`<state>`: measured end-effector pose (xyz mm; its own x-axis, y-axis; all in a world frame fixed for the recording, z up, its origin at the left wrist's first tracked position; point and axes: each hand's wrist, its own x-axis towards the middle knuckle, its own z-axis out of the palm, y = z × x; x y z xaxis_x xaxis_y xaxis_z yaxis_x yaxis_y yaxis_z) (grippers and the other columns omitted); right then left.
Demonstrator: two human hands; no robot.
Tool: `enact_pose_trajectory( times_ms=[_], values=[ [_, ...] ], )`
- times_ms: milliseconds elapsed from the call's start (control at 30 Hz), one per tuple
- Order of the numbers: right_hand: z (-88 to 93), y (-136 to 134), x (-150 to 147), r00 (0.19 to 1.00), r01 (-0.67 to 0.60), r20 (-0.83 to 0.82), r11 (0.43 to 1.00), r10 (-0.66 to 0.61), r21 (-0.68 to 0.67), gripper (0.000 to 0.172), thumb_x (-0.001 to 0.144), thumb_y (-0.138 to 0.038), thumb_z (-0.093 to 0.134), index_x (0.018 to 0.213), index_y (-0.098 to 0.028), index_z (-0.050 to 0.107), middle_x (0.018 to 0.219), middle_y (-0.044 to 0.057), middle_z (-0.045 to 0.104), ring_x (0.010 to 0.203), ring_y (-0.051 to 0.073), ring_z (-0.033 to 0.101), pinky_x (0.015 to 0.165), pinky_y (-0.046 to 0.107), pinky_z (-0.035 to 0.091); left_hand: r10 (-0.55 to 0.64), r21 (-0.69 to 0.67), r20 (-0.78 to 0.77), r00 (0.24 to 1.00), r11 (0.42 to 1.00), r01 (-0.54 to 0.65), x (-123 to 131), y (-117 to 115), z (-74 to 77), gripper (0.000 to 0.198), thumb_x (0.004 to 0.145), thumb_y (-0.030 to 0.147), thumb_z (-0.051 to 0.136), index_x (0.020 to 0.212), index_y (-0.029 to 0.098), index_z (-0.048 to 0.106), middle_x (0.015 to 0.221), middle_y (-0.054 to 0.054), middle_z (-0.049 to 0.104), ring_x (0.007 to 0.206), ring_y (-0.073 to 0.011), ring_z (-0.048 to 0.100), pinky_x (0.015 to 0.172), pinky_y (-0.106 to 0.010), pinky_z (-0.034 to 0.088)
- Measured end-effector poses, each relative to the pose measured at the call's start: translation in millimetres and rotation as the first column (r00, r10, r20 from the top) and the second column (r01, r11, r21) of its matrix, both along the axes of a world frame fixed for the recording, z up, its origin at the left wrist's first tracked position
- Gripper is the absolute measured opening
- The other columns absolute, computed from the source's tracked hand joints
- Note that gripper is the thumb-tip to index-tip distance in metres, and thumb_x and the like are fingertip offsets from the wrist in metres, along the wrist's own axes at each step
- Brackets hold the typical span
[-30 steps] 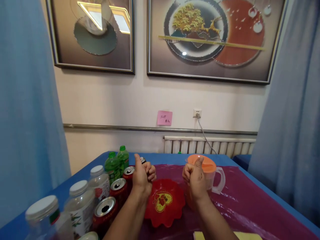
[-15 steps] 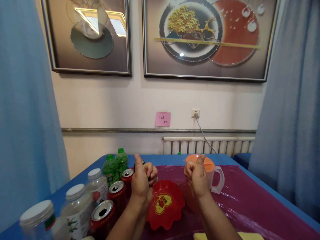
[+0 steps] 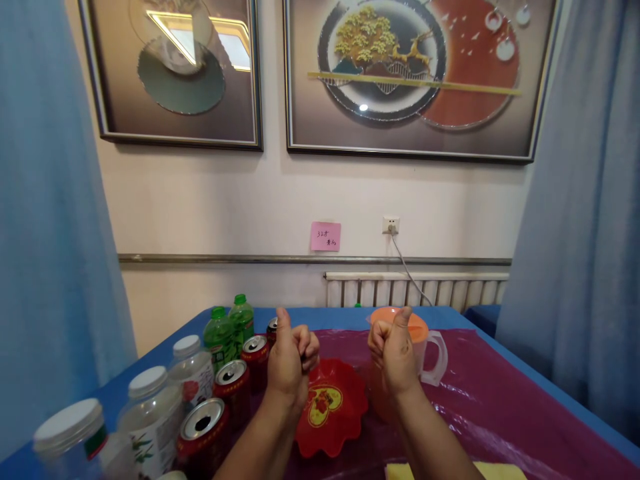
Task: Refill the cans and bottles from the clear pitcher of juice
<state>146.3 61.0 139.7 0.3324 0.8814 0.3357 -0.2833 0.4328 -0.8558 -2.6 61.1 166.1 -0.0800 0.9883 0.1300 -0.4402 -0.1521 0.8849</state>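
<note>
My left hand (image 3: 291, 357) is raised over the left edge of a red scalloped plate (image 3: 345, 407) with a yellow heart design. Its fingers are curled into a fist and the thumb points up; I see nothing in it. My right hand (image 3: 397, 353) makes the same thumb-up fist, also with nothing visible in it. Behind the right hand stands a clear pitcher (image 3: 434, 360) with an orange lid (image 3: 417, 327), partly covered by that hand. Left of my left hand are opened red drink cans (image 3: 203, 420), the nearest one beside my forearm.
White-lidded clear jars (image 3: 150, 410) and green bottles (image 3: 219, 337) line the table's left side. A purple plastic sheet (image 3: 505, 400) covers much of the blue table. A yellow cloth (image 3: 500, 471) lies at the front edge. Blue curtains (image 3: 575, 233) hang at both sides.
My left hand has shifted slightly right, uncovering more of a dark can behind it. My right hand is almost still. The whole view has moved a little.
</note>
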Motion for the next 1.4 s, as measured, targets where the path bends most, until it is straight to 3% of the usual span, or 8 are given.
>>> enact_pose_trajectory(
  times_ms=[267, 633, 733, 800, 933, 1033, 1233, 1400],
  values=[
    [-2.8, -3.2, -4.1, 0.998, -0.053, -0.018, 0.999, 0.053, 0.004, 0.077, 0.086, -0.09, 0.019, 0.046, -0.025, 0.031, 0.042, -0.006, 0.027, 0.041, 0.009, 0.021, 0.044, 0.027, 0.012, -0.024, 0.039, -0.03, 0.999, 0.999, 0.025, 12.2, -8.0, -4.6, 0.077, 0.075, 0.09, 0.045, 0.043, 0.021, 0.031, 0.04, 0.006, 0.035, 0.035, -0.0039, 0.023, 0.039, -0.019, 0.014],
    [-15.1, -11.3, -9.5, 1.0, 0.004, 0.031, 0.999, -0.005, 0.039, 0.069, 0.096, -0.077, 0.027, 0.053, -0.024, 0.039, 0.049, -0.005, 0.036, 0.045, 0.011, 0.03, 0.046, 0.029, 0.022, -0.079, 0.118, -0.354, 0.932, 0.985, 0.128, 48.0, -67.6, -19.7, 0.074, 0.087, 0.083, 0.033, 0.05, 0.021, 0.048, 0.049, 0.0, 0.049, 0.046, -0.0113, 0.044, 0.051, -0.026, 0.036],
    [-13.0, -14.2, -6.8, 0.999, 0.034, 0.009, 0.997, -0.035, 0.064, 0.069, 0.097, -0.075, 0.027, 0.055, -0.023, 0.043, 0.051, -0.004, 0.04, 0.046, 0.011, 0.032, 0.048, 0.029, 0.024, -0.009, 0.131, -0.501, 0.865, 0.988, 0.086, 22.6, -95.2, -28.1, 0.063, 0.091, 0.074, 0.039, 0.065, 0.021, 0.06, 0.064, -0.004, 0.062, 0.059, -0.017, 0.057, 0.06, -0.028, 0.046],
    [-10.2, -16.3, -4.6, 0.998, 0.06, -0.016, 0.995, -0.059, 0.077, 0.069, 0.097, -0.075, 0.027, 0.056, -0.023, 0.044, 0.052, -0.004, 0.041, 0.046, 0.011, 0.033, 0.049, 0.029, 0.026, 0.197, 0.235, -0.617, 0.762, 0.97, -0.061, -9.2, -115.1, -38.9, 0.04, 0.088, 0.06, 0.056, 0.081, 0.022, 0.067, 0.087, -0.009, 0.072, 0.086, -0.0249, 0.066, 0.078, -0.033, 0.052],
    [-5.3, -21.9, -6.4, 0.997, 0.046, -0.058, 0.996, -0.042, 0.075, 0.07, 0.095, -0.078, 0.025, 0.06, -0.023, 0.048, 0.054, -0.004, 0.043, 0.046, 0.011, 0.035, 0.049, 0.028, 0.028, 0.624, 0.492, -0.731, 0.276, 0.762, -0.422, -90.8, -143.5, -68.5, 0.035, 0.078, 0.05, 0.067, 0.103, 0.027, 0.065, 0.13, -0.011, 0.067, 0.123, -0.0357, 0.058, 0.109, -0.052, 0.041],
    [-3.5, -26.9, -18.1, 0.999, 0.018, -0.043, 1.0, -0.017, 0.026, 0.069, 0.092, -0.081, 0.028, 0.065, -0.022, 0.052, 0.055, -0.004, 0.046, 0.046, 0.011, 0.037, 0.047, 0.027, 0.029, 0.643, 0.537, -0.765, 0.041, 0.67, -0.512, -137.2, -151.5, -93.0, 0.054, 0.072, 0.056, 0.066, 0.114, 0.022, 0.061, 0.137, -0.017, 0.063, 0.128, -0.0405, 0.055, 0.111, -0.058, 0.039],
    [-5.2, -44.6, -42.4, 0.98, -0.141, 0.135, 0.988, 0.148, -0.064, 0.067, 0.086, -0.084, 0.04, 0.075, -0.02, 0.058, 0.062, -0.002, 0.056, 0.045, 0.01, 0.04, 0.044, 0.024, 0.03, 0.519, 0.414, -0.853, 0.058, 0.739, -0.531, -160.4, -150.9, -124.5, 0.078, 0.071, 0.061, 0.064, 0.135, 0.019, 0.05, 0.143, -0.017, 0.059, 0.13, -0.041, 0.057, 0.109, -0.055, 0.047],
    [-46.5, -84.2, -37.8, 0.824, -0.176, 0.525, 0.977, 0.212, -0.118, 0.055, 0.096, -0.068, 0.04, 0.07, -0.022, 0.055, 0.061, -0.002, 0.054, 0.053, 0.013, 0.045, 0.052, 0.025, 0.032, 0.499, 0.37, -0.861, 0.1, 0.748, -0.551, -163.9, -147.9, -130.4, 0.085, 0.071, 0.062, 0.064, 0.141, 0.016, 0.046, 0.144, -0.019, 0.058, 0.126, -0.0414, 0.06, 0.106, -0.055, 0.05]
  ],
)
